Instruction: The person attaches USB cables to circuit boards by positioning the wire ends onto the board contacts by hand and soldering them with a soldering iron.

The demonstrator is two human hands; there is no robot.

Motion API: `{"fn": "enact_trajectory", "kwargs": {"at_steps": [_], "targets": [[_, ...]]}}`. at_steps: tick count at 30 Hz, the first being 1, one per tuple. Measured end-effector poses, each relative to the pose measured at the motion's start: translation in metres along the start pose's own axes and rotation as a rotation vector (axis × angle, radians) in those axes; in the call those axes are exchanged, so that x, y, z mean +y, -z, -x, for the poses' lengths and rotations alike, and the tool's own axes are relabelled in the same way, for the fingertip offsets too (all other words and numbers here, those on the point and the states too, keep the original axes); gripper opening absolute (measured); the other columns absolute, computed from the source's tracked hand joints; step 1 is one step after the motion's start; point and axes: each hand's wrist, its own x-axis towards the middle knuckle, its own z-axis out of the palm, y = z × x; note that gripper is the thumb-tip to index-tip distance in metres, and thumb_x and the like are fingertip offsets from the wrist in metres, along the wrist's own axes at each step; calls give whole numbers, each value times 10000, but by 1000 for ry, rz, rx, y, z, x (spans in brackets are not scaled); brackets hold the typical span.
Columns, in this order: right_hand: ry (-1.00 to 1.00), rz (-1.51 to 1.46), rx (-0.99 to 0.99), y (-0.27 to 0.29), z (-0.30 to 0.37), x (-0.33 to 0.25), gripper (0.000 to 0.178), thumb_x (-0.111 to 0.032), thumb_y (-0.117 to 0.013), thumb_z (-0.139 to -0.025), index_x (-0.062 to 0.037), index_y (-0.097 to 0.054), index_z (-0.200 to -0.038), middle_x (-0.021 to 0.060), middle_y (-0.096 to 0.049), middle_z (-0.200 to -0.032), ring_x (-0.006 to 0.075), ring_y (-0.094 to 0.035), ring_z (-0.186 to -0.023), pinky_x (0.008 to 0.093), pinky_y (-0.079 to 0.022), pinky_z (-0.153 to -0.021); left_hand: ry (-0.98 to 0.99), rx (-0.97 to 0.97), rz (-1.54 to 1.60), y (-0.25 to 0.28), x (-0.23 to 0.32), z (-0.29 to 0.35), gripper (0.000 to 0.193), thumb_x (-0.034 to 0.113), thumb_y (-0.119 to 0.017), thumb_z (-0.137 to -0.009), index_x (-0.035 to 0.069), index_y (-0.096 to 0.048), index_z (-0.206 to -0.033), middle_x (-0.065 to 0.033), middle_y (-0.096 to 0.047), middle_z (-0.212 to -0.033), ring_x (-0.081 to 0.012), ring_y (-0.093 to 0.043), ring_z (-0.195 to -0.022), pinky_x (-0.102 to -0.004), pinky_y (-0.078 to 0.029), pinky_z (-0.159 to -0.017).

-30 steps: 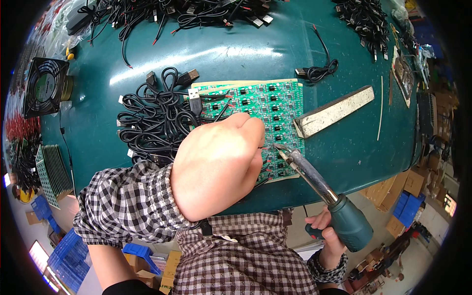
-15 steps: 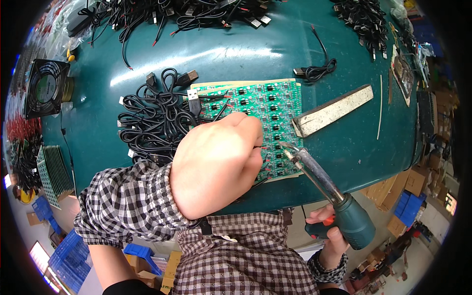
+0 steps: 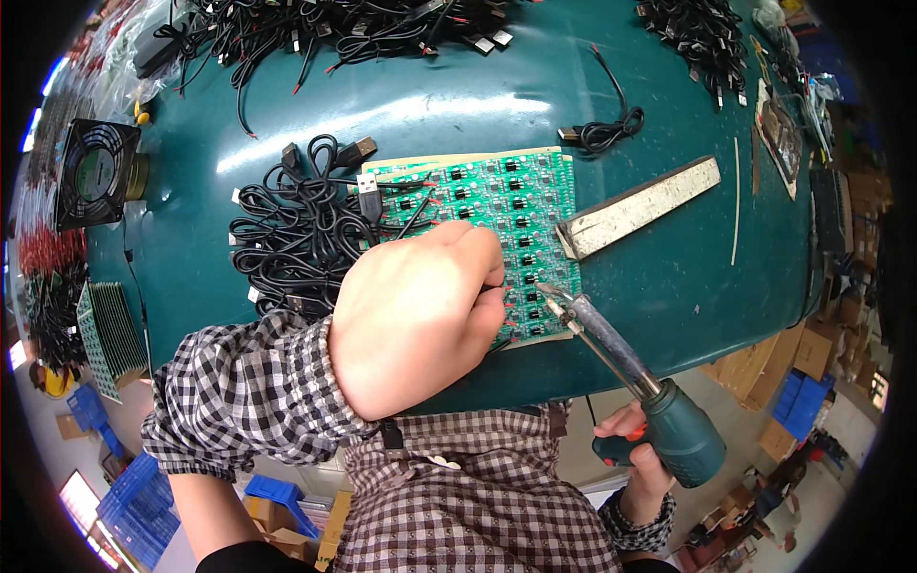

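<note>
My left hand [image 3: 415, 315] is closed in a pinch over the green circuit board panel [image 3: 543, 181]. A short dark cable end shows between its thumb and forefinger; the back of the hand hides most of it. In my right hand [image 3: 645, 456] is a dark green soldering gun [image 3: 683, 435] with a metal barrel and a thin feed tube alongside. Its tip is at the right part of the panel, close to my left fingertips. Rows of small black components cover the panel. Several black USB cables [image 3: 301, 229] lie coiled at its left, some with red wire ends over the boards.
A worn pale bar [image 3: 640, 208] lies right of the panel, below a single coiled USB cable [image 3: 611, 134]. Cable heaps [image 3: 353, 33] fill the far edge. A black fan [image 3: 94, 174] stands at the left, above a row of stacked boards [image 3: 113, 334].
The soldering tip has moved slightly down along the panel. My left hand keeps its pinch in nearly the same place. The whole view has shifted a little.
</note>
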Motion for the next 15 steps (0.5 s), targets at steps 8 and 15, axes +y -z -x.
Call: {"fn": "enact_trajectory", "kwargs": {"at_steps": [8, 15], "targets": [[9, 13, 3, 2, 3, 6, 596, -217, -853, -747, 76, -528, -1151, 146, -660, -813, 251, -679, -789, 444, -592, -769, 9, -9, 51, 2, 1, -2, 111, 15, -651, -744, 44, -579, -823, -84, -591, -750, -212, -614, -614, -332, -499, -566], [-7, -3, 21, -2, 3, 4, 558, -198, -856, -741, 75, -542, -1113, 138, -657, -800, 227, -669, -773, 456, -597, -773, 14, -11, 40, 1, 1, -4, 107, 15, -648, -739, 47, -579, -814, -85, -584, -741, -215, -605, -610, -334, -492, -562]]}}
